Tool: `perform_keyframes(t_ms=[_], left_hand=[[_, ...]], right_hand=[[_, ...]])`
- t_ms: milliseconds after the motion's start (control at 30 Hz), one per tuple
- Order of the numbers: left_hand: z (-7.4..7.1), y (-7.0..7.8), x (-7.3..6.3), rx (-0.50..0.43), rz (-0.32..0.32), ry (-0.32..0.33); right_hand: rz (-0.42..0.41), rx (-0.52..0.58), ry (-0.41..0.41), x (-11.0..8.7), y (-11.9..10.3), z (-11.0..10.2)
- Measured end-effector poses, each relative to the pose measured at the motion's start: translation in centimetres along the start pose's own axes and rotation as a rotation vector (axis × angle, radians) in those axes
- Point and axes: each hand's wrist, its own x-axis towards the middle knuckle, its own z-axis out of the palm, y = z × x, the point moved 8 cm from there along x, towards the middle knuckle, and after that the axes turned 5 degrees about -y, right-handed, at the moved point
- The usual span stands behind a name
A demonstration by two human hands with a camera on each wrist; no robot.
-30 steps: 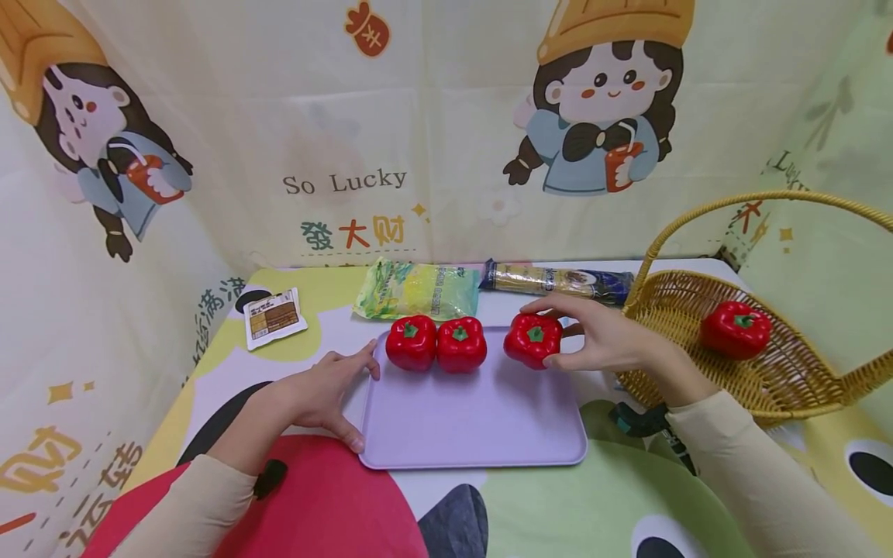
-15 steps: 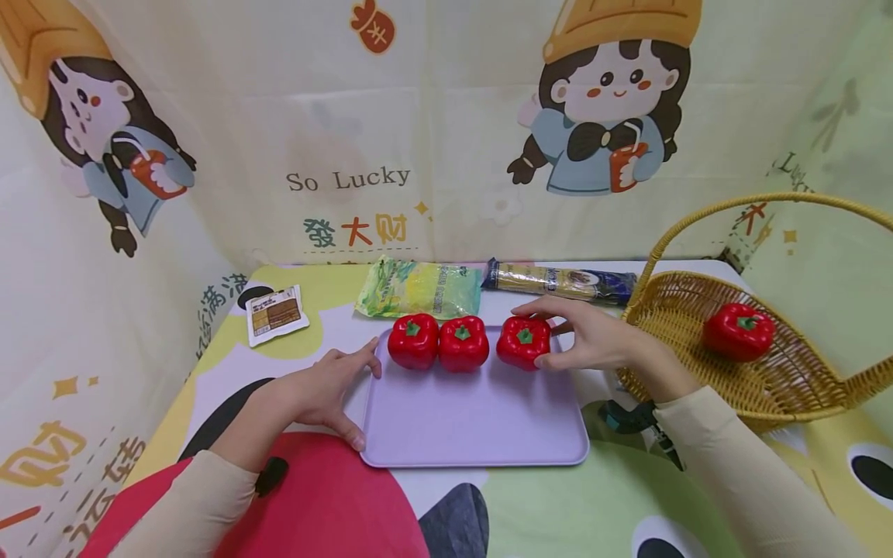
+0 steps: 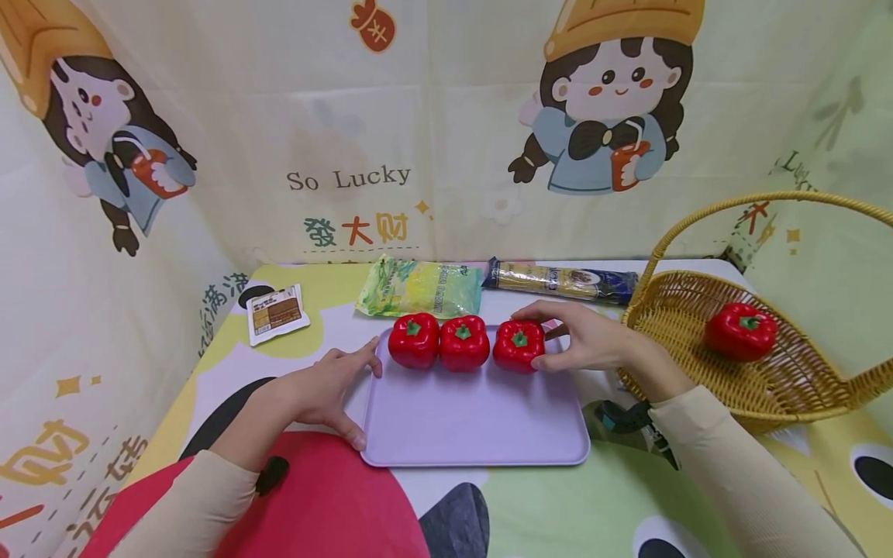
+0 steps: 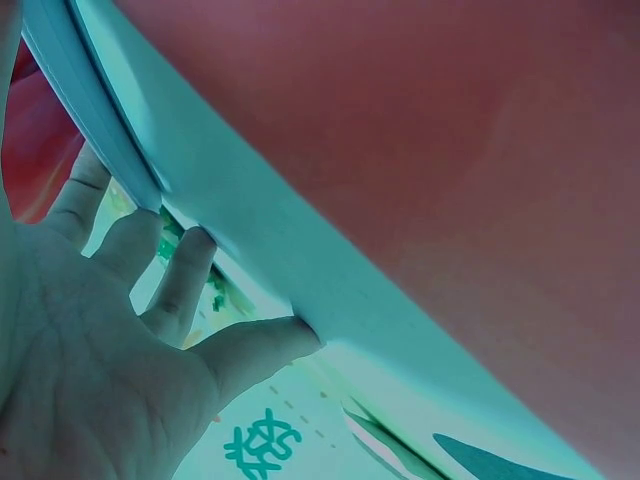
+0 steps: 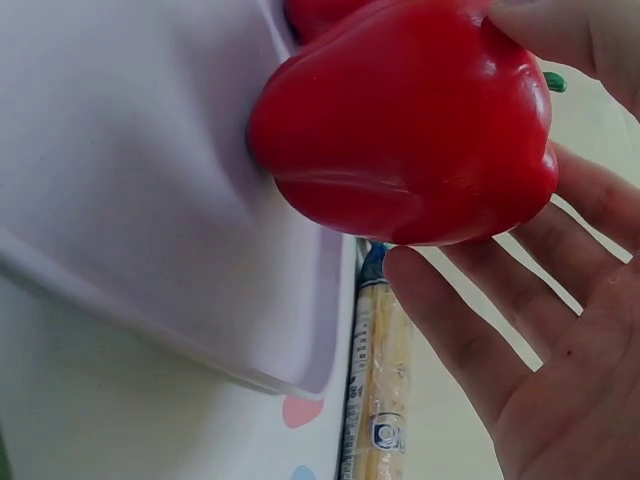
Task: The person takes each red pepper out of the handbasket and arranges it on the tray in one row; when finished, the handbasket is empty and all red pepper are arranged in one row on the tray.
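A red bell pepper (image 3: 518, 346) with a green stem is at the back right of the lilac tray (image 3: 474, 426). My right hand (image 3: 593, 337) holds it from the right, thumb in front and fingers behind. In the right wrist view, the pepper (image 5: 400, 130) has its lower end at the tray's surface. Two more bell peppers, the left one (image 3: 414, 341) and the middle one (image 3: 463, 343), stand side by side along the tray's back edge. At the tray's left edge, my left hand (image 3: 317, 395) rests with thumb and fingers spread, its fingertips touching the rim.
A wicker basket (image 3: 698, 380) with a tall handle stands at the right, holding another bell pepper (image 3: 742, 332). Behind the tray lie a green-yellow packet (image 3: 422, 288) and a long noodle pack (image 3: 558, 280). A small white-brown sachet (image 3: 276, 314) lies back left.
My right hand has moved left with its bell pepper, bringing it nearer the middle one and slightly lower. The left hand stays on the tray edge.
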Motion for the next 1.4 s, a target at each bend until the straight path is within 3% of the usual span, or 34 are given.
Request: perform_keyframes(t_ms=[733, 1400], left_hand=[[0.31, -0.06, -0.33, -0.028, -0.007, -0.004], [-0.06, 0.08, 0.16, 0.013, 0.010, 0.011]], right_hand=[[0.016, 0.057, -0.031, 0.35, 0.61, 0.64], [0.010, 0.096, -0.039, 0.61, 0.50, 0.74]])
